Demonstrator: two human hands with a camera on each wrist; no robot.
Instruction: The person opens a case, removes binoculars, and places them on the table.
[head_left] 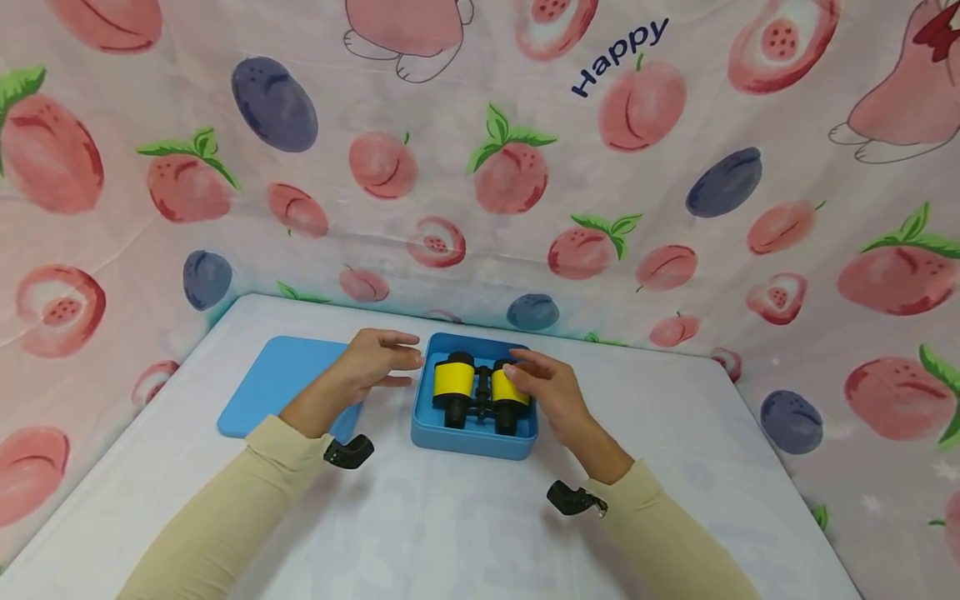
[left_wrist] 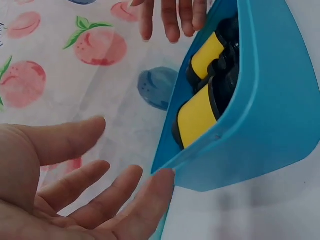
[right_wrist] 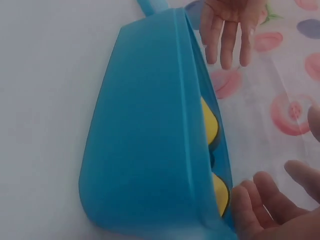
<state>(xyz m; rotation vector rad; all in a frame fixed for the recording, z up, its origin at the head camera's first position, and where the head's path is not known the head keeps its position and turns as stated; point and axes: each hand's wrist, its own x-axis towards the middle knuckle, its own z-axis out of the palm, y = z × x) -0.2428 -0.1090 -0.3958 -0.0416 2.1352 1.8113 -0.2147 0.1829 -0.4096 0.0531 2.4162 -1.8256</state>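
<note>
Yellow and black binoculars (head_left: 453, 379) lie inside an open blue box (head_left: 472, 443) on the white table. My left hand (head_left: 378, 360) is just left of the box, fingers extended toward its side; in the left wrist view the fingertips (left_wrist: 162, 177) come close to the box corner, and contact cannot be told. Over the box's right edge hovers my right hand (head_left: 551, 387), its fingers relaxed near the right barrel of the binoculars. In the right wrist view that hand (right_wrist: 272, 210) has its fingers by the rim and holds nothing.
A flat blue lid (head_left: 270, 383) lies on the table to the left, partly behind my left forearm. The white tabletop (head_left: 660, 417) extends to the right. A fruit-printed cloth (head_left: 450, 208) hangs behind the table. Each wrist carries a small black device (head_left: 348, 452).
</note>
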